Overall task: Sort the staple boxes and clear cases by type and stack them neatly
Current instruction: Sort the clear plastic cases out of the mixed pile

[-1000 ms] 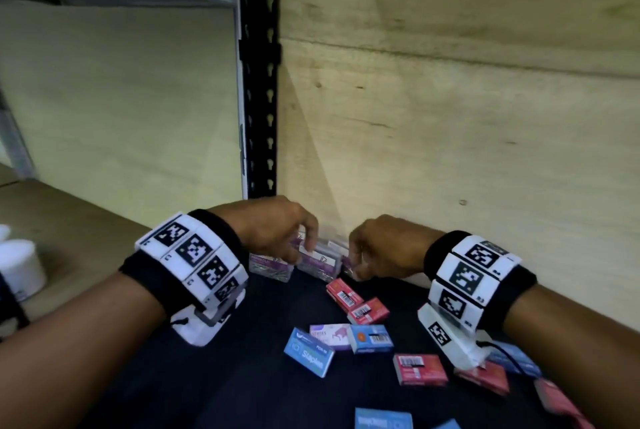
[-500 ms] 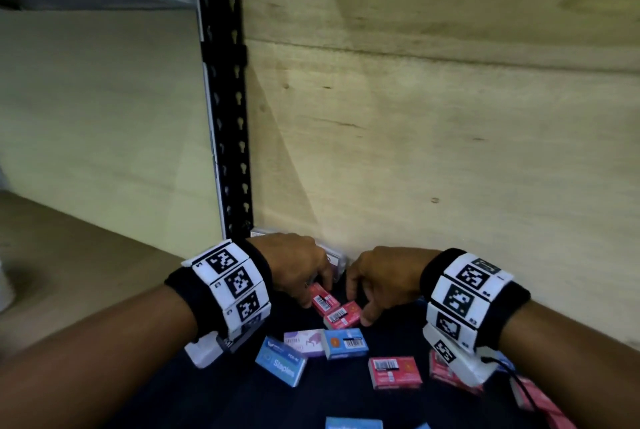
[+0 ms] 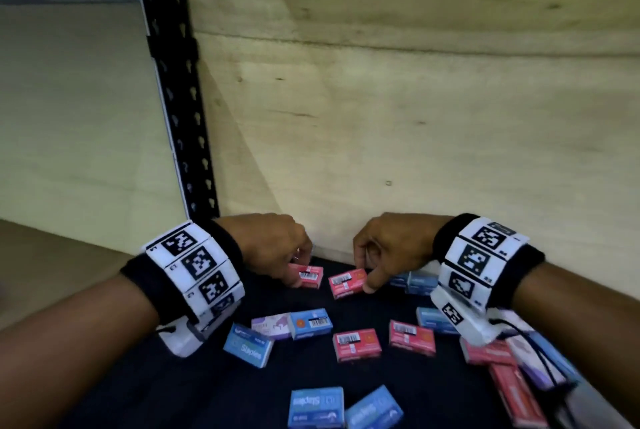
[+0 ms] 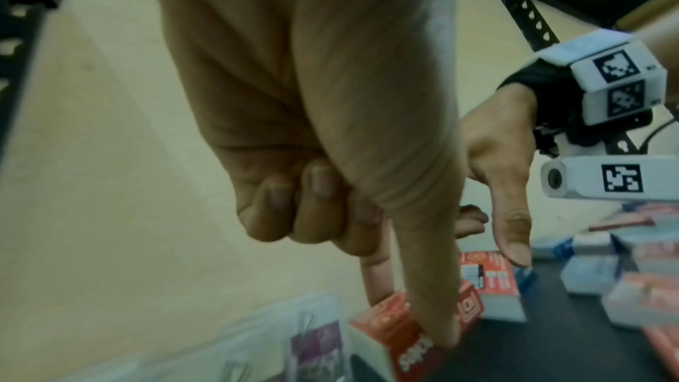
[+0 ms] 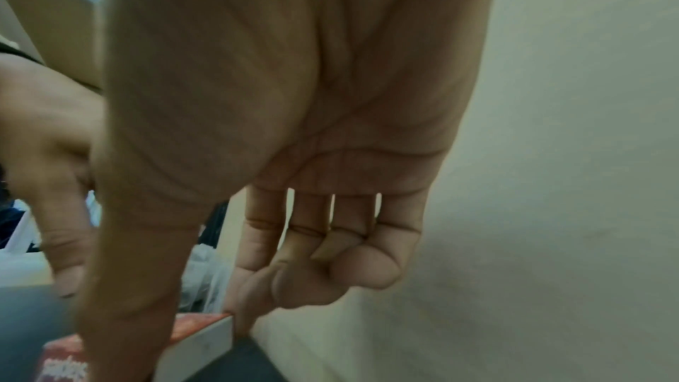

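Two red staple boxes lie near the back wall on the dark mat (image 3: 346,390). My left hand (image 3: 294,273) pinches one red box (image 3: 308,275) between thumb and forefinger; in the left wrist view the same red box (image 4: 411,330) sits under the thumb, beside a clear case (image 4: 294,339) with a purple label. My right hand (image 3: 363,276) pinches the second red box (image 3: 346,283); the right wrist view shows that red box (image 5: 198,339) held at its ends by thumb and forefinger. Loose blue boxes (image 3: 247,345), more red boxes (image 3: 356,345) and a purple-labelled case (image 3: 272,324) lie nearer me.
A plywood wall (image 3: 415,117) rises right behind the hands. A black slotted shelf post (image 3: 180,99) stands at the left. More blue boxes (image 3: 415,281) sit by the wall under my right wrist, and a jumble of boxes (image 3: 512,369) lies at the right.
Both hands left the clear cases by the wall and came down onto the two red boxes, one each. The head view has shifted right and closer.
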Demonstrator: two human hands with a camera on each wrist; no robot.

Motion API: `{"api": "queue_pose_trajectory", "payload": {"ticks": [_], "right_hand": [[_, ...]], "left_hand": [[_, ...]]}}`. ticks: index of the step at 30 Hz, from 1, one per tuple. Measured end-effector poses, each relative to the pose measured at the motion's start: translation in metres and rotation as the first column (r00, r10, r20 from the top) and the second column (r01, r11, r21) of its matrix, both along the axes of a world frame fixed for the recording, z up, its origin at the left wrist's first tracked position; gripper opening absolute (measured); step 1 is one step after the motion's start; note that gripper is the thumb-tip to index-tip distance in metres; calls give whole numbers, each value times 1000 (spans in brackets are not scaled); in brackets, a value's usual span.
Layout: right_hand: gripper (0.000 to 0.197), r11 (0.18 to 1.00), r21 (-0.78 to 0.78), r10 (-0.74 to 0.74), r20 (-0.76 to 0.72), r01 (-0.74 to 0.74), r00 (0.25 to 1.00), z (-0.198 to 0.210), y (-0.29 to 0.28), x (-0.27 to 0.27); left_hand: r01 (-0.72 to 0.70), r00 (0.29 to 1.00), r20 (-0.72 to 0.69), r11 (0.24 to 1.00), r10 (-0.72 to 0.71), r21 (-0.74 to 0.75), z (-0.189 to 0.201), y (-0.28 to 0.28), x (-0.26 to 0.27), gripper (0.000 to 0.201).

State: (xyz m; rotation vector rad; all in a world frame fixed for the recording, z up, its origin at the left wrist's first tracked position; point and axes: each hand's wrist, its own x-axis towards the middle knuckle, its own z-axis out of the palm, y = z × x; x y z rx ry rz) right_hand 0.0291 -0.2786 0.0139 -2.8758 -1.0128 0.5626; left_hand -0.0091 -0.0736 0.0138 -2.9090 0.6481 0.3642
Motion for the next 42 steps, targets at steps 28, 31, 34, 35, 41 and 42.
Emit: {"api": "queue_pose_trajectory", "payload": {"ticks": [28,31,34,35,41,42], "right_hand": [[41,957,-166,-235,31,237,971,-4,-115,-121],[42,950,-204,-235,35,237,971,-9,-113,-124],[40,947,-228,-228,26,228,973,-13,-112,-125],[39,946,-229,-231,22,229,973,-13,-113,-125],[41,940,-205,-264,74,274,962,1,-131,-122],[42,935,-208,-277,82,288,957,2,-136,-121]], "left_hand": [[121,988,-90,992,-124,-40,-20,-126,-85,30],[119,991,-63,992,-122,-45,-22,-126,-87,33],[126,991,-28,991,-127,-44,-23,-126,-89,33],[129,991,-21,991,-130,-42,-24,-127,-90,33],[132,991,-11,990,-133,-54,-22,-131,-95,38],[126,992,-18,990,-127,-71,-21,-130,-97,38]]}}
